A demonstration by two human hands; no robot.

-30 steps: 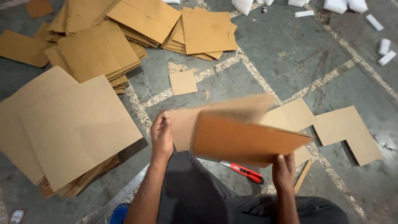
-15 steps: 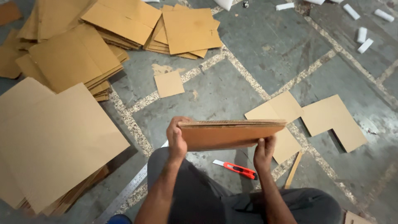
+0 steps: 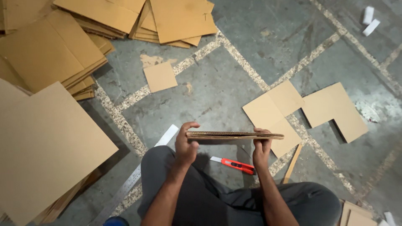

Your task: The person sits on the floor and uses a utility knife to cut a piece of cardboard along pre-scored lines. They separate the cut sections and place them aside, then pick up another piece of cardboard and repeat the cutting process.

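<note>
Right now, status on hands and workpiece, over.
Left hand and right hand grip folded cardboard piece edge-on, level. Red utility knife on floor below. Nothing obstructing.

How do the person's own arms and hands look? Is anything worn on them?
Both forearms are bare, with no sleeves in view. The left hand and the right hand are bare too: no gloves, and no rings, watch or bracelet that I can see. Dark grey trousers cover the legs.

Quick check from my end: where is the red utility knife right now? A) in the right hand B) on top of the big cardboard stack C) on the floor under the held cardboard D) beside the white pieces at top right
C: the red utility knife lies on the floor, below the folded cardboard piece held edge-on by the left hand and right hand.
</note>
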